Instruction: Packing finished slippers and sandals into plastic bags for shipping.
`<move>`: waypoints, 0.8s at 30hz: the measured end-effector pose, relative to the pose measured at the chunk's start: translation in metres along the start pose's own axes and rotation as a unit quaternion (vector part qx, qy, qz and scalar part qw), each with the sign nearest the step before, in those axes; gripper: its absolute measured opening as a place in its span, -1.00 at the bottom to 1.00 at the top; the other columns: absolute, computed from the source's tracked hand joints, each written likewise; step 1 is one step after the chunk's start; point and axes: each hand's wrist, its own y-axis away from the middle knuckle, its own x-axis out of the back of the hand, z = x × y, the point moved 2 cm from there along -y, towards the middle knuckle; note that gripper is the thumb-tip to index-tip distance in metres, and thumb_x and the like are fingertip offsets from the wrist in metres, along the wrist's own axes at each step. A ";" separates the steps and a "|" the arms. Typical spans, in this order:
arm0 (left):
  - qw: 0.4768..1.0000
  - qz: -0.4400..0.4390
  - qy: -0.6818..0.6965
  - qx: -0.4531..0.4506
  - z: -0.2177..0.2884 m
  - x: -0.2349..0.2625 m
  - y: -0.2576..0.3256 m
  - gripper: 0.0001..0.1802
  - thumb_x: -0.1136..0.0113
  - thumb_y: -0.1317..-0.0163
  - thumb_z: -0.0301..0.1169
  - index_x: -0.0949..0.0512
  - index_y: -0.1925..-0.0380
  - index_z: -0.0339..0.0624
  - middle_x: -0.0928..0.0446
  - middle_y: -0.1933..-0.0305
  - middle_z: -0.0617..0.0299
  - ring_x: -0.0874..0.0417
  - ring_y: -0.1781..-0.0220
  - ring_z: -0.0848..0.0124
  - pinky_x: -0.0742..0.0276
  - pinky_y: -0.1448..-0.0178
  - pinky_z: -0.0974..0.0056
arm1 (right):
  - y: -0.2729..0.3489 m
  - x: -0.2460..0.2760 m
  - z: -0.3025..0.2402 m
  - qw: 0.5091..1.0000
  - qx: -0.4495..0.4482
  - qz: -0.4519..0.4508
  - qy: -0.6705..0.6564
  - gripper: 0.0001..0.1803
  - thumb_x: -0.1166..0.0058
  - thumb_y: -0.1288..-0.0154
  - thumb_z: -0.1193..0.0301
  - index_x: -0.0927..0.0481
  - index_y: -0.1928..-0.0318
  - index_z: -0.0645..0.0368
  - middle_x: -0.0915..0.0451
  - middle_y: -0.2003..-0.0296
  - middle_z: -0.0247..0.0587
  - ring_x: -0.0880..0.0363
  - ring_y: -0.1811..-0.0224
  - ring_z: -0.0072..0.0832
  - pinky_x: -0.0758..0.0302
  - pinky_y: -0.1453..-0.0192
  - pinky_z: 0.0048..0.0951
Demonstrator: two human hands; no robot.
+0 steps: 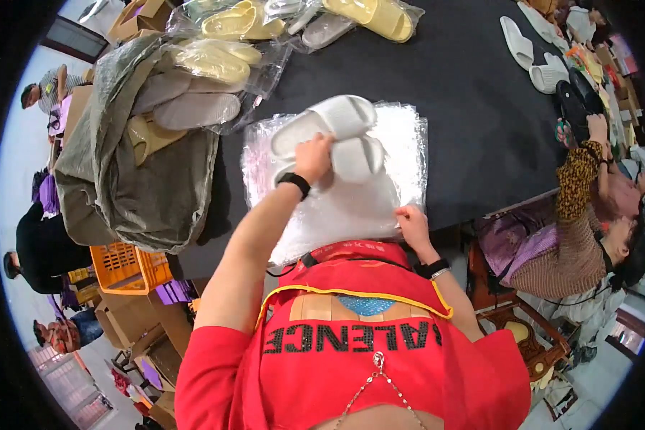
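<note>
My left hand (314,159) is closed on a pair of white slide slippers (324,126), held one beside the other above a stack of clear plastic bags (405,154). Its fingertips lie along the slippers' inner sides. At the near right corner of the stack, my right hand (413,222) pinches the edge of the top plastic bag between thumb and fingers. That bag's mouth is hard to make out through the glare.
To the left, a grey-green woven sack (186,197) holds bagged slippers (197,107). More bagged yellow slippers (380,18) lie at the dark table's (466,86) far side. A co-worker (573,244) sits at right by black slippers (577,100). An orange crate (125,269) stands left.
</note>
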 end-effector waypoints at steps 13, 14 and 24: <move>0.996 0.017 0.087 -0.008 -0.006 0.039 0.084 -0.75 0.03 0.12 -0.57 -0.41 0.33 -0.21 -0.50 0.32 -0.02 -0.56 0.36 -0.03 -0.45 0.29 -0.03 | -0.006 0.028 -0.046 0.997 0.067 0.026 0.000 -0.84 0.06 -0.12 0.50 -0.56 0.33 0.30 -0.58 0.38 -0.04 -0.57 0.33 -0.25 -0.45 0.21 -0.39; 0.997 0.000 0.066 -0.026 -0.006 0.017 0.095 -0.73 0.02 0.12 -0.56 -0.41 0.31 -0.18 -0.50 0.32 0.02 -0.55 0.37 0.00 -0.45 0.30 -0.01 | -0.007 0.028 -0.045 0.997 0.071 0.022 0.001 -0.84 0.06 -0.12 0.50 -0.56 0.33 0.30 -0.58 0.38 -0.04 -0.57 0.33 -0.25 -0.45 0.21 -0.39; 0.989 0.083 0.073 0.102 -0.080 0.014 0.147 -0.79 0.05 0.02 -0.56 -0.39 0.31 -0.17 -0.46 0.35 0.03 -0.54 0.34 0.01 -0.43 0.29 0.02 | 0.004 0.049 -0.067 0.980 0.136 0.042 0.138 -0.86 0.03 -0.10 0.47 -0.58 0.37 0.22 -0.57 0.37 -0.11 -0.53 0.28 -0.16 -0.44 0.21 -0.29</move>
